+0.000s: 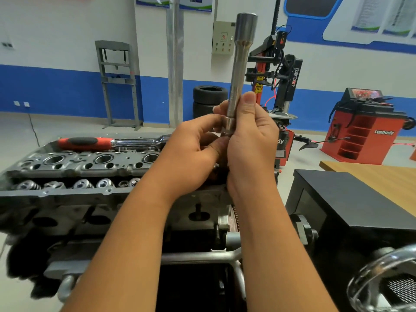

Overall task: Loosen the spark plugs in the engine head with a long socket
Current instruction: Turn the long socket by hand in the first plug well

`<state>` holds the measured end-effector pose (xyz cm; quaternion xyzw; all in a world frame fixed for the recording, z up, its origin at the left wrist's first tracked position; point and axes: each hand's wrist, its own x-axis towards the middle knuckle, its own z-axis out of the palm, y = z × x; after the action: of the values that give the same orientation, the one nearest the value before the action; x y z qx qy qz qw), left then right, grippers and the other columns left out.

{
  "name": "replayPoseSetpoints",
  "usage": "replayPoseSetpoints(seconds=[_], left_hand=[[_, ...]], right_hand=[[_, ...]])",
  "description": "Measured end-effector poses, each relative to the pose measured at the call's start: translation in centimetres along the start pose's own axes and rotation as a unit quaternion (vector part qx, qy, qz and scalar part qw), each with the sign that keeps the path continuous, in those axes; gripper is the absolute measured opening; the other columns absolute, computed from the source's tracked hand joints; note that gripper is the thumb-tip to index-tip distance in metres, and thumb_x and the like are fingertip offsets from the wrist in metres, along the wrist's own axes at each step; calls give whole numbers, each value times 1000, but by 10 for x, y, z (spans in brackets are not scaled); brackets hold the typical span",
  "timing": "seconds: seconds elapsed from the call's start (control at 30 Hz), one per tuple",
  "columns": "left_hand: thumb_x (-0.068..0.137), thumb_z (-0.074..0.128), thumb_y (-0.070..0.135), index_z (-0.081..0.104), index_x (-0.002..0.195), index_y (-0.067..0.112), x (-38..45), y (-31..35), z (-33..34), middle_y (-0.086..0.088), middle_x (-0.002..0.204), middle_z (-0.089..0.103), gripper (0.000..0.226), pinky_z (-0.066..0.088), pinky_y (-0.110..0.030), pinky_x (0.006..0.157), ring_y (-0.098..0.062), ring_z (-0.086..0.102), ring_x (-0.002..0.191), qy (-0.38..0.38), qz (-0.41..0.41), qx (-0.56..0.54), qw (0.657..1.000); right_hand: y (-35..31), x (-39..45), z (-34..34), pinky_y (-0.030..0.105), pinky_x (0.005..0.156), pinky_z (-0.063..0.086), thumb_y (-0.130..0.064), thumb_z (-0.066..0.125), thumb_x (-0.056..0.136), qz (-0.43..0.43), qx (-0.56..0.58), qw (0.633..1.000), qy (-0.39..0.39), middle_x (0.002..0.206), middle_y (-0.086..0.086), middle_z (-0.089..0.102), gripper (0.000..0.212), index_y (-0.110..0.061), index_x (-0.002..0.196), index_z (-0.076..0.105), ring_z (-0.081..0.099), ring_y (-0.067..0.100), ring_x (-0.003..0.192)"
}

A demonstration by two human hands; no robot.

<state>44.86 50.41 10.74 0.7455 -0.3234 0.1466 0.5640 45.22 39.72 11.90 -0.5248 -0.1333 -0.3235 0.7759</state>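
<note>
A long steel socket [241, 61] stands upright in front of me, its wide end up. My right hand [249, 140] grips its lower shaft, thumb pointing up along it. My left hand [193, 152] pinches the socket's bottom end with curled fingers. The ratchet [108, 143], with a red and black handle and chrome head, lies along the far edge of the engine head [74, 167]. The engine head shows round spark plug wells on top and valve springs along its near side. Its right end is hidden behind my hands.
A black box [351, 199] stands to the right of the engine stand, a wooden table [382, 176] behind it. A chrome handwheel [382, 278] is at the lower right. Tyres [209, 97], a tyre changer [281, 75] and a red balancer [364, 127] stand on the floor beyond.
</note>
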Motion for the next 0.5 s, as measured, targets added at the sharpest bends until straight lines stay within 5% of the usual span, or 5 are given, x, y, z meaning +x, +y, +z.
replayPoseSetpoints(seconds=[0.13,0.3,0.4,0.5], left_hand=[[99,68,11,70,118,32,0,-3,1,10,89,77,28,59,-24,62,-9,74,74,31,11,21,999],[103,60,4,65,137,34,-2,-2,-3,1,107,80,46,63,-44,88,-20,77,100,-44,-19,-29,998],[98,66,1,69,124,40,0,-2,-3,-1,100,80,48,64,-50,85,-24,78,92,-14,-19,-9,1000],[91,76,4,74,113,40,0,0,0,6,95,80,43,65,-41,79,-16,78,88,13,-5,14,1000]], right_hand=[[0,-5,-1,45,80,63,-34,70,97,-8,30,1000,-7,82,4,75,21,-15,89,64,72,20,79],[-2,-1,0,42,84,60,-42,58,102,-26,-55,998,5,87,5,76,35,-11,89,69,70,15,82],[-5,2,-3,38,76,62,-41,50,106,-5,-54,998,-29,85,8,76,43,-9,86,70,71,13,78],[-7,-1,-5,48,73,63,-45,56,99,28,6,998,-47,85,12,77,38,-13,85,69,73,20,76]])
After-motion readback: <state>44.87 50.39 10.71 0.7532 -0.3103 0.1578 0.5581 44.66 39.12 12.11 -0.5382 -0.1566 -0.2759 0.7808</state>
